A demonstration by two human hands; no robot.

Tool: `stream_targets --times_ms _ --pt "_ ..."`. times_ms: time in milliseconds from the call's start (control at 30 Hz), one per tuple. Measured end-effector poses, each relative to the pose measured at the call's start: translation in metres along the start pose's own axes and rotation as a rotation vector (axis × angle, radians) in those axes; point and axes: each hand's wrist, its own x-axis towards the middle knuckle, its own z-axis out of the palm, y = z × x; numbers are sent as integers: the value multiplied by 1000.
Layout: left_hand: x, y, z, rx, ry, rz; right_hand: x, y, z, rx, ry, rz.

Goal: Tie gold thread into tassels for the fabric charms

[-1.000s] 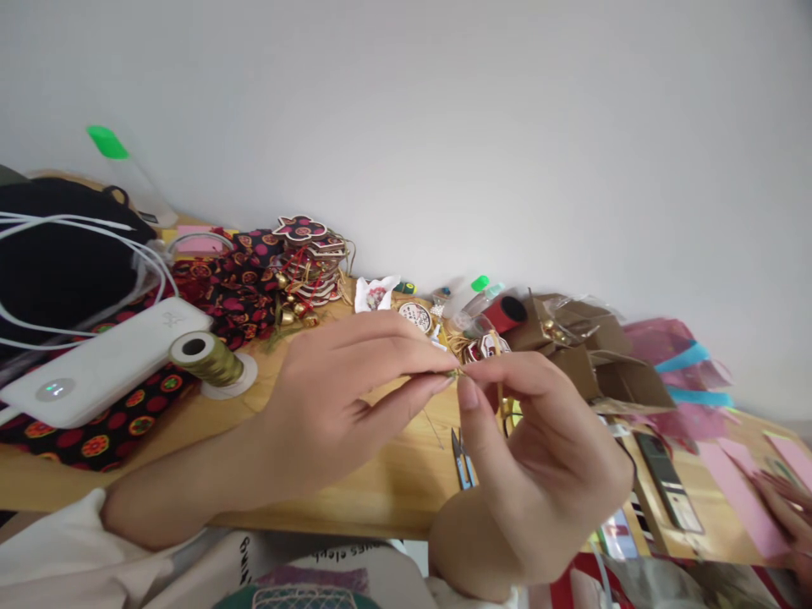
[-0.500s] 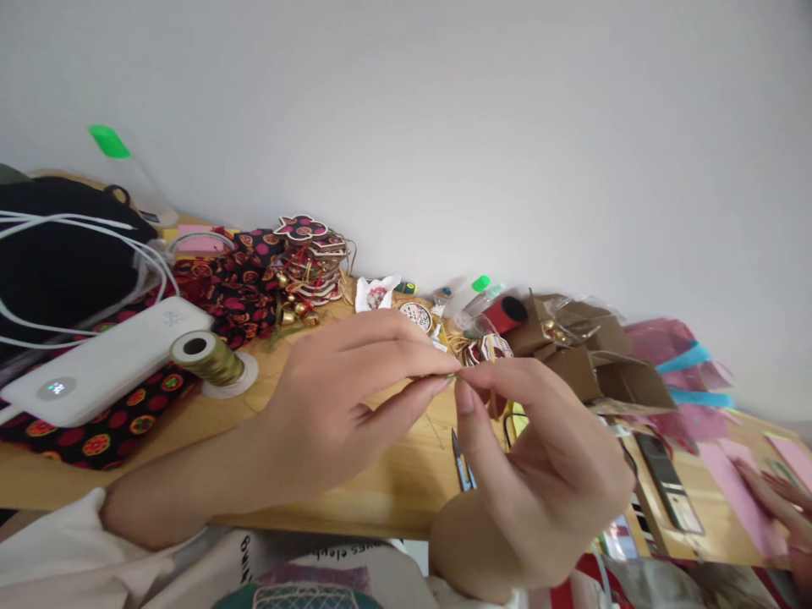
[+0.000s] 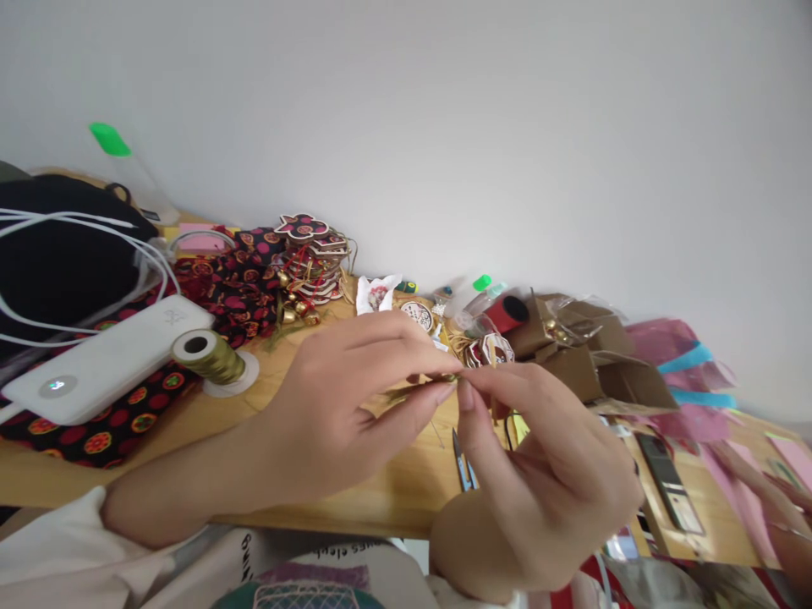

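My left hand is closed in a pinch on olive-green thread, which shows between its thumb and index finger. Right at those fingertips, the thumb and forefinger of my right hand pinch the same thread; its end is hidden there. Below the fingertips lies a thin needle-like line on the table. Blue-handled thread snips lie beside my right thumb. To the left of my left hand stands a spool of olive-green thread, tilted on its white base.
A white power bank lies on patterned cloth at left. Stacked ornaments with gold bells stand near the wall. Cardboard boxes, a red spool and a phone-like device are at right. Another person's hand rests on pink paper.
My left fingers have parted slightly, so more olive-green thread shows between them. My right hand has shifted slightly right and down. The other person's hand at far right has moved over the pink paper.
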Motion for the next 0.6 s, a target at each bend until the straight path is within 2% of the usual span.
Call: stream_targets --times_ms 267,467,600 --pt "-2 3 2 109 52 26 1 -3 -1 -39 11 -57" --pt "0 2 -1 201 48 180 1 -3 -1 -66 1 -102" --pt "1 0 -1 269 57 229 1 -3 1 -64 14 -131"
